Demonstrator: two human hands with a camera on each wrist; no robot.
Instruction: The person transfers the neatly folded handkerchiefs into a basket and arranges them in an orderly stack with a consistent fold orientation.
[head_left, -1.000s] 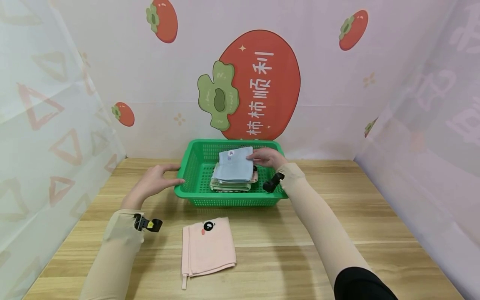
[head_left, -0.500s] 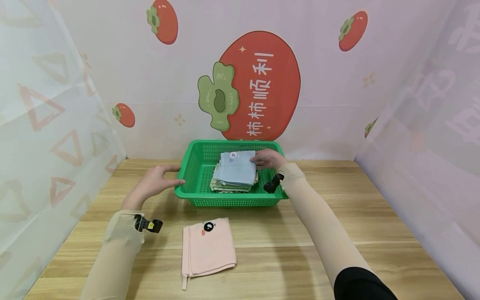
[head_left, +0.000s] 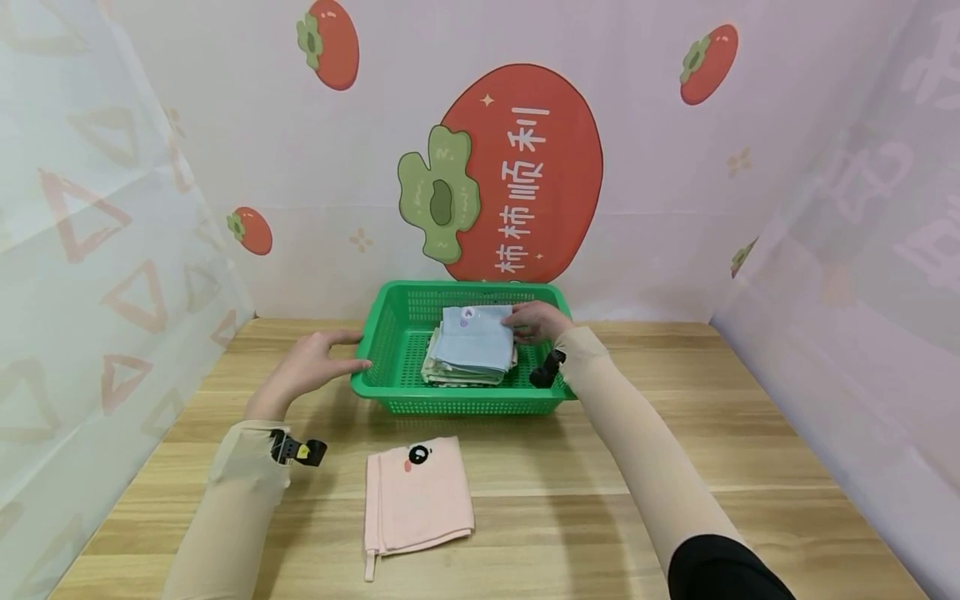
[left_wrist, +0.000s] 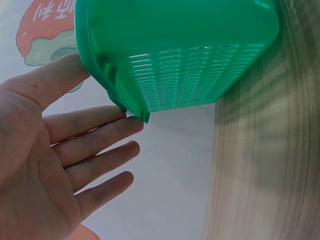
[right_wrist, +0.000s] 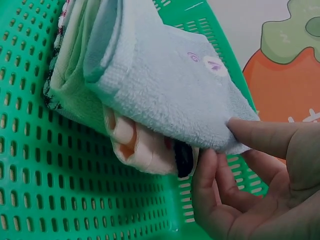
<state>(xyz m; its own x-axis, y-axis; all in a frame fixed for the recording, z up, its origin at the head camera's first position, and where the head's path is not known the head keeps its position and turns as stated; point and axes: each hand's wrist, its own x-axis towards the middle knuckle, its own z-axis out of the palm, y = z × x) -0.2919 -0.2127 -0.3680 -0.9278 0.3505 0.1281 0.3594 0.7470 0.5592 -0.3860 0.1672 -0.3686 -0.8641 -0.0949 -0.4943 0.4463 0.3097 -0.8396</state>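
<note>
A folded light blue towel [head_left: 474, 340] lies on top of a stack of folded towels inside the green plastic basket [head_left: 472, 403]. My right hand [head_left: 542, 320] pinches the blue towel's right edge, thumb above and fingers below, as the right wrist view shows. Under it are a pale green towel [right_wrist: 75, 95] and a peach one with a dark patch [right_wrist: 145, 150]. With straight fingers, my left hand [head_left: 309, 367] touches the basket's left rim; its palm shows in the left wrist view. A folded pink towel [head_left: 420, 498] with an embroidered eye lies in front of the basket.
The wooden table [head_left: 675, 467] bears the basket near its back edge. Behind stands a pale backdrop with persimmon prints [head_left: 525, 167], and similar sheets hang at both sides. Each wrist wears a small black camera.
The blue towel has come down flatter onto the stack and shifted slightly to the right, with my right hand at its edge. My left hand and the pink towel stay in place.
</note>
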